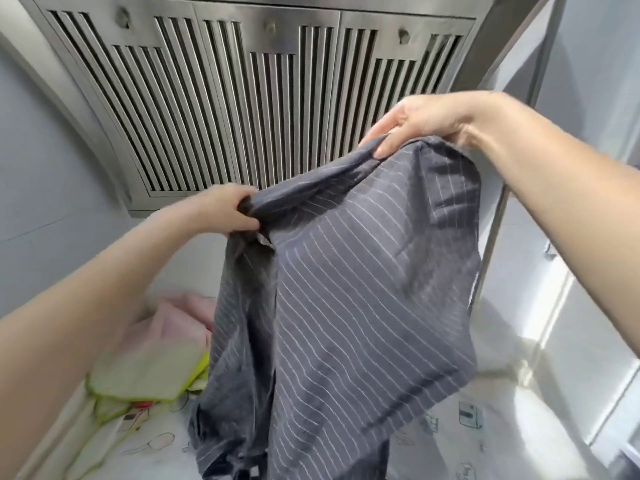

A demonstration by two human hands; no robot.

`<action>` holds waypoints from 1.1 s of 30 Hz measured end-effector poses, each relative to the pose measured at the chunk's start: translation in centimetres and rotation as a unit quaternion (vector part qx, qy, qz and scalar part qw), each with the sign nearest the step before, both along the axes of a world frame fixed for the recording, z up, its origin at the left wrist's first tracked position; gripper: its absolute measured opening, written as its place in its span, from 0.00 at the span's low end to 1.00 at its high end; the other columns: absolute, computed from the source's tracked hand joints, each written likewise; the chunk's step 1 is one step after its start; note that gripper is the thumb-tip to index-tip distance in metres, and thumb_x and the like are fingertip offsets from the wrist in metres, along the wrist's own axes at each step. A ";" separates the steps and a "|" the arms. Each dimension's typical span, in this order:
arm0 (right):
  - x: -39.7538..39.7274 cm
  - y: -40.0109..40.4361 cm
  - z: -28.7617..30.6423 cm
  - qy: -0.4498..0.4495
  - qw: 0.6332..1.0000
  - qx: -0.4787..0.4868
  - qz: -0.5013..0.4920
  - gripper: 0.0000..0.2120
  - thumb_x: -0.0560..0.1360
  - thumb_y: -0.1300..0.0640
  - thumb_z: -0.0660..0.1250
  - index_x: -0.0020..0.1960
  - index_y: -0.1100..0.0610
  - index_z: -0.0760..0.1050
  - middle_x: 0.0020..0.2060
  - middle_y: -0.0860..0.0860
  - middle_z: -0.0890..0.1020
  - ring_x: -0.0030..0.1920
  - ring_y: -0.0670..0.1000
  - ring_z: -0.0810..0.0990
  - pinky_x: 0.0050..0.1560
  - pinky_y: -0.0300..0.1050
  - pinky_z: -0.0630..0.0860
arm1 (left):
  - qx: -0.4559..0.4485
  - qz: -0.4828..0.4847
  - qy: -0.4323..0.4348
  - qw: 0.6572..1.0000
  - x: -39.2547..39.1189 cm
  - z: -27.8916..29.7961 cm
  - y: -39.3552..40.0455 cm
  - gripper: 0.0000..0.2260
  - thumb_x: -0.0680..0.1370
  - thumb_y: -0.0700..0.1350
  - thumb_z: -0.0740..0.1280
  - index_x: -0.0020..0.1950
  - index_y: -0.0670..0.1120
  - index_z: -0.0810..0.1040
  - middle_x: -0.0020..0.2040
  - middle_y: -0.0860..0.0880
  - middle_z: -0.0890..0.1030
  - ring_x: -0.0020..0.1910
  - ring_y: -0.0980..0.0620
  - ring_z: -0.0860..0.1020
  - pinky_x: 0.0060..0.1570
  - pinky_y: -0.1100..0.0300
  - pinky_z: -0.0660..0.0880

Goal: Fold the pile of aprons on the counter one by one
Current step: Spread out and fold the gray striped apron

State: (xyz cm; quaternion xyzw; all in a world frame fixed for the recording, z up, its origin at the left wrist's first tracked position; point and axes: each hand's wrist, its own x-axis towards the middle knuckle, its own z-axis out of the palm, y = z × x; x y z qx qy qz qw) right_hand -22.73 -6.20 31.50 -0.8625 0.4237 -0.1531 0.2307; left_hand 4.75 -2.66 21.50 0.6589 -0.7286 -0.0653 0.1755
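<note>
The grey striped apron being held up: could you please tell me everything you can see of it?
The grey striped apron looks like thin, soft woven cloth, dark grey with fine white stripes. It hangs creased and partly bunched, lifted above the counter in front of the extractor hood. The left hand grips one gathered upper corner, and the right hand pinches the other, higher up. Its lower end drops out of view.

The counter [540, 403] carries a pink cloth [180, 320] and green-edged aprons [145, 372].
</note>
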 end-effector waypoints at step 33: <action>-5.6 -0.1 -29.3 0.352 0.907 -0.169 -0.157 0.15 0.79 0.52 0.54 0.57 0.57 0.74 0.53 0.58 0.80 0.53 0.58 0.79 0.47 0.47 0.72 | -0.057 -0.030 -0.211 0.975 0.8 -21.7 0.7 0.07 0.73 0.39 0.66 0.48 0.43 0.81 0.45 0.40 0.81 0.53 0.41 0.76 0.48 0.52 0.70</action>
